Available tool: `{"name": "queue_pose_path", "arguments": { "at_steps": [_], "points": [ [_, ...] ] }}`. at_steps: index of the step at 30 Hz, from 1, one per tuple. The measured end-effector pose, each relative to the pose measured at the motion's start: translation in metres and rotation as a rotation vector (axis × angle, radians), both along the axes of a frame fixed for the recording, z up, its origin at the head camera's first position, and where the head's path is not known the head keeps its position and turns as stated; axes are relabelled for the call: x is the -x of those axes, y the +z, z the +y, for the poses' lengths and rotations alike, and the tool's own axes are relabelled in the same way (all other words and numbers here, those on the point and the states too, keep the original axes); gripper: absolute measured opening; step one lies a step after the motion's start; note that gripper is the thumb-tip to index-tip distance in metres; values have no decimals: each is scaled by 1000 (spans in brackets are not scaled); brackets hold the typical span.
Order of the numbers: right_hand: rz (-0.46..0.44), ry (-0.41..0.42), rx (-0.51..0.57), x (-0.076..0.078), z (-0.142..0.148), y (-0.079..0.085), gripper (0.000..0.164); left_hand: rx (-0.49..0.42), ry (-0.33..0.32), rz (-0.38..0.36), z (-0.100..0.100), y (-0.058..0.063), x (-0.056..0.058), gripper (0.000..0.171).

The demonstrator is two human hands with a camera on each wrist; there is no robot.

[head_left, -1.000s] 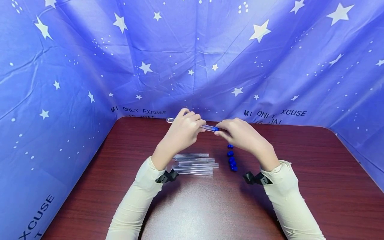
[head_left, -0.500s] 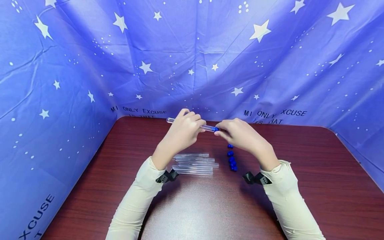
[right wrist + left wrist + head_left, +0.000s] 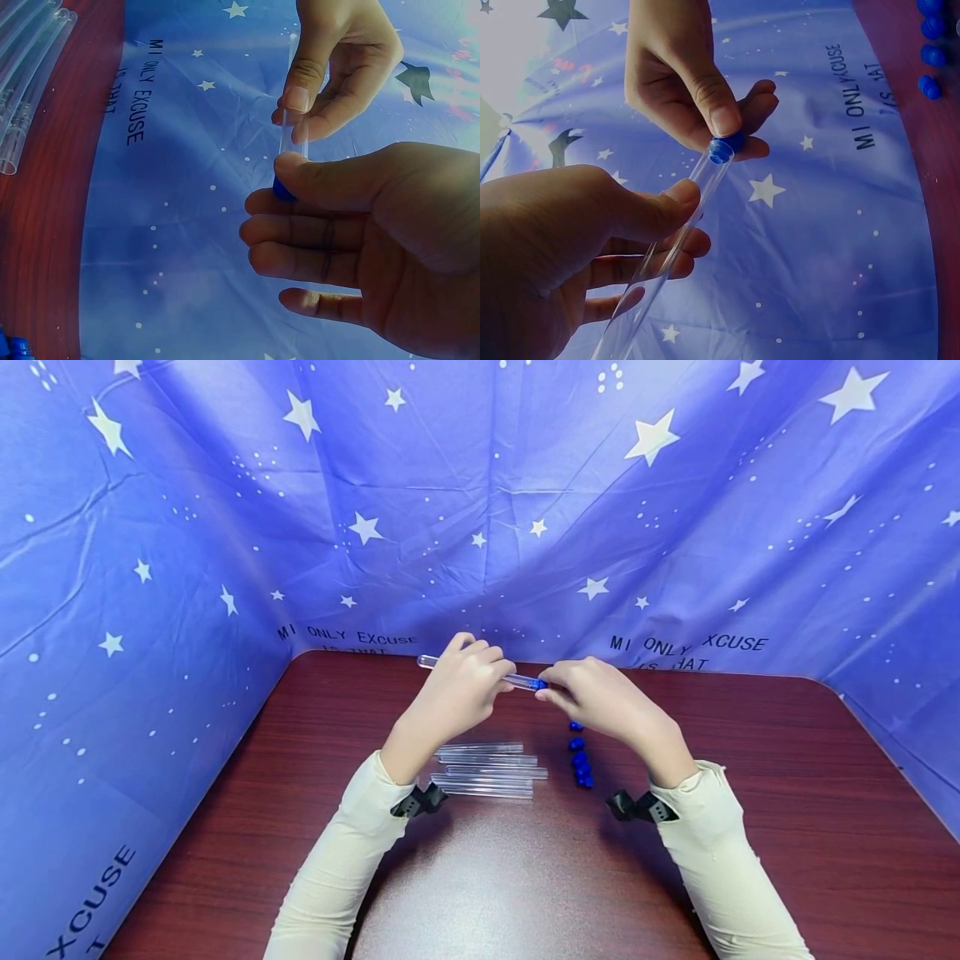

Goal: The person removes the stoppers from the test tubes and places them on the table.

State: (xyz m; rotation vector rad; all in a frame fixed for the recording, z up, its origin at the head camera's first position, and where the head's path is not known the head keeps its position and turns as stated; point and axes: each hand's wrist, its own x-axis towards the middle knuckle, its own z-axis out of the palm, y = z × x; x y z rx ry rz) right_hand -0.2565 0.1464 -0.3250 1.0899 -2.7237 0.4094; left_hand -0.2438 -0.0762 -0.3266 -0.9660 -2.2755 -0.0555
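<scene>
My left hand (image 3: 461, 689) grips a clear test tube (image 3: 646, 277) between thumb and fingers, holding it slightly tilted above the far part of the table. At the tube's right end sits a blue stopper (image 3: 721, 148), its ribbed lower part inside the tube mouth. My right hand (image 3: 600, 693) pinches that stopper between thumb and index finger, as the right wrist view also shows with the blue stopper (image 3: 283, 189) partly hidden under the thumb. The other fingers of the right hand extend loosely beside it.
Several clear test tubes (image 3: 491, 772) lie side by side on the dark red table (image 3: 810, 827). To their right, several blue stoppers (image 3: 577, 758) form a short row. A blue star-patterned cloth (image 3: 480, 460) hangs behind and at the sides.
</scene>
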Motion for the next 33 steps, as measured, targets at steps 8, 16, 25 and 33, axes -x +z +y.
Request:
{"name": "queue_pose_path", "arguments": {
  "at_steps": [8,16,25,33],
  "points": [
    [13,3,-6,1,-2,-3,12,17,12,-10,1,0,0,6],
    [11,0,-8,1,-2,-3,11,26,15,-18,1,1,-1,7],
    [6,-5,-13,1,-3,-4,11,39,16,-27,2,1,-1,7],
    [4,-1,-8,2,-3,-5,11,38,16,-29,1,1,-1,7]
  ]
}}
